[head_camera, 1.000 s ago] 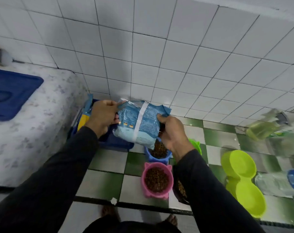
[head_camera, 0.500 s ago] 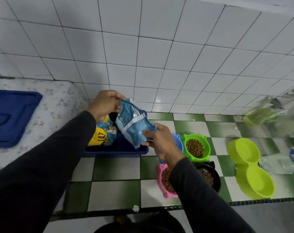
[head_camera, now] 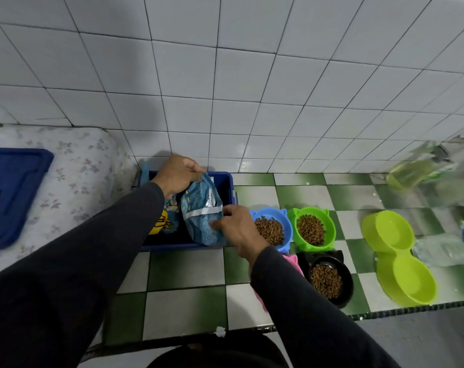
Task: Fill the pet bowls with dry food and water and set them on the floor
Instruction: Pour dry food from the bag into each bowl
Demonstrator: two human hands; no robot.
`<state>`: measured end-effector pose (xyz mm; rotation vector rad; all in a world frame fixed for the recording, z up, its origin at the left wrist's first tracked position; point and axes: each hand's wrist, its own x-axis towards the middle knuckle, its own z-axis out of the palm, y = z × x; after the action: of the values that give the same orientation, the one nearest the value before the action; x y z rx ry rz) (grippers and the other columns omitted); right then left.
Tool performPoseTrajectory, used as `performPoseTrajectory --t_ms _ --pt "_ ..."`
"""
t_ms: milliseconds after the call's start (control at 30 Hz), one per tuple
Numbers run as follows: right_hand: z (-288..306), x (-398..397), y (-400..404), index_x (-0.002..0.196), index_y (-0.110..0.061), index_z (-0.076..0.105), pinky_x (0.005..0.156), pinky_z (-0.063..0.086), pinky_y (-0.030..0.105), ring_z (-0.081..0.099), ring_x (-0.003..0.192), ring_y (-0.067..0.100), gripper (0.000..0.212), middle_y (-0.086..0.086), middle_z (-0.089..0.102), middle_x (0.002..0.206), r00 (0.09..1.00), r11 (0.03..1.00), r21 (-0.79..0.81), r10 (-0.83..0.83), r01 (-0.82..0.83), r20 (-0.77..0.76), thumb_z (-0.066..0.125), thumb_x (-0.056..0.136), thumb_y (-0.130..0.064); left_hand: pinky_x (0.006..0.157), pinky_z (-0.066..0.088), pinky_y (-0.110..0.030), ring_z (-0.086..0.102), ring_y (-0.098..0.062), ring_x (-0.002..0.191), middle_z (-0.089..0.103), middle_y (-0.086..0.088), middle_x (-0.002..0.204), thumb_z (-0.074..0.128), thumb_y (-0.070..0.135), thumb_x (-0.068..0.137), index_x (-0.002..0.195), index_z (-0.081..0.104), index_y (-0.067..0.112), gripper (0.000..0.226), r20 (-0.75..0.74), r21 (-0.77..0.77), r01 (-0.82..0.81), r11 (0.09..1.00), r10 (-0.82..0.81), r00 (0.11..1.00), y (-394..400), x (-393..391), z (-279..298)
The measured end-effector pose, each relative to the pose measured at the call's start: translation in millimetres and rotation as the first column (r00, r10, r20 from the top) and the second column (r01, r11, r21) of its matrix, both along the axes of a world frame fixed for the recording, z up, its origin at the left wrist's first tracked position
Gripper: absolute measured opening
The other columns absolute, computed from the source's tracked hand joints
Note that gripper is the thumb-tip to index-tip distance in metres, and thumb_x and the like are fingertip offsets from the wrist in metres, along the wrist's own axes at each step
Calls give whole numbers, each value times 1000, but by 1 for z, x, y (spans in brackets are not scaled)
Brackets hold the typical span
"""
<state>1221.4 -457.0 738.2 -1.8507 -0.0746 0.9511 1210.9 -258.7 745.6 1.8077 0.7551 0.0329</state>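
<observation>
A blue dry-food bag point(head_camera: 203, 216) stands in the dark blue plastic bin point(head_camera: 227, 181) by the wall. My left hand point(head_camera: 179, 173) grips the bag's top and my right hand point(head_camera: 236, 229) holds its lower side. Right of the bin sit a blue bowl point(head_camera: 270, 229), a green bowl point(head_camera: 312, 228) and a black bowl point(head_camera: 328, 278), all holding brown kibble. A pink bowl point(head_camera: 292, 261) is mostly hidden under my right sleeve. An empty lime double bowl point(head_camera: 401, 257) lies further right.
A yellow-and-blue food bag point(head_camera: 164, 221) also lies in the bin. A water bottle point(head_camera: 448, 249) lies at the right edge, and a bottle of yellowish liquid point(head_camera: 417, 172) stands behind it. A blue lid point(head_camera: 10, 195) rests on the patterned surface at left.
The blue bag has gone from above the bowls, left and down into the blue bin, both hands still on it. The blue bowl now shows, full of kibble.
</observation>
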Motion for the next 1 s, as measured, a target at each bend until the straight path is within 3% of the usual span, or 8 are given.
performPoseTrajectory --t_ms 67,167,233,367,467,633,800,1000 --pt "-9 1 5 82 -15 68 79 62 56 72 92 33 15 14 75 95 999 998 -67 6 -3 36 74 79 -1 88 60 -38 72 -21 97 78 -8 102 71 1 93 85 76 12 15 -17 -17 5 1000 -5 1000 2 -1 -6" --pt "-16 5 12 83 -14 67 76 62 56 72 91 33 17 15 74 95 998 994 -110 -7 13 57 70 78 3 99 56 -40 69 -20 106 75 -6 110 72 2 92 98 76 14 14 -19 -38 7 999 -8 1000 1 -7 -12" --pt "-21 6 16 84 -15 66 74 63 56 73 89 32 18 14 74 95 998 993 -120 -2 10 69 68 79 2 98 55 -35 66 -18 110 72 -4 114 69 0 94 115 73 12 25 0 -18 12 1000 -12 1000 -1 -10 -15" --pt "-24 9 22 90 -9 68 74 63 52 72 86 30 15 13 74 93 983 986 -167 14 17 183 69 80 0 81 50 -15 65 -16 109 69 -4 118 63 -4 96 125 66 14 34 57 31 -16 999 14 998 -7 -20 -20" --pt "-17 7 25 100 -3 67 79 59 36 68 91 26 14 12 72 99 947 966 -256 125 -47 297 70 87 -5 100 50 -30 60 -16 120 68 -3 126 62 -3 97 128 65 18 38 43 109 -8 994 3 999 -13 -27 -28" --pt "-12 -2 22 111 -10 53 66 47 32 62 83 24 21 8 65 97 804 926 -356 306 -127 510 65 93 -10 108 48 -43 58 -20 124 60 -6 134 66 4 96 132 64 18 39 3 292 55 955 -58 998 -16 -47 -32" --pt "-5 8 17 144 -13 43 96 48 38 49 114 27 59 12 52 128 639 907 -354 415 -229 647 65 89 -12 99 49 -40 60 -25 112 61 -7 123 65 11 97 133 65 18 36 -26 468 130 874 -133 991 -15 -73 -28" --pt "21 27 16 156 -12 31 105 45 46 45 128 33 72 14 45 146 479 805 -501 593 -320 647 61 94 -36 101 46 -39 53 -27 121 56 -7 132 64 16 97 136 60 13 39 -64 615 164 771 -158 985 -22 -100 -17"
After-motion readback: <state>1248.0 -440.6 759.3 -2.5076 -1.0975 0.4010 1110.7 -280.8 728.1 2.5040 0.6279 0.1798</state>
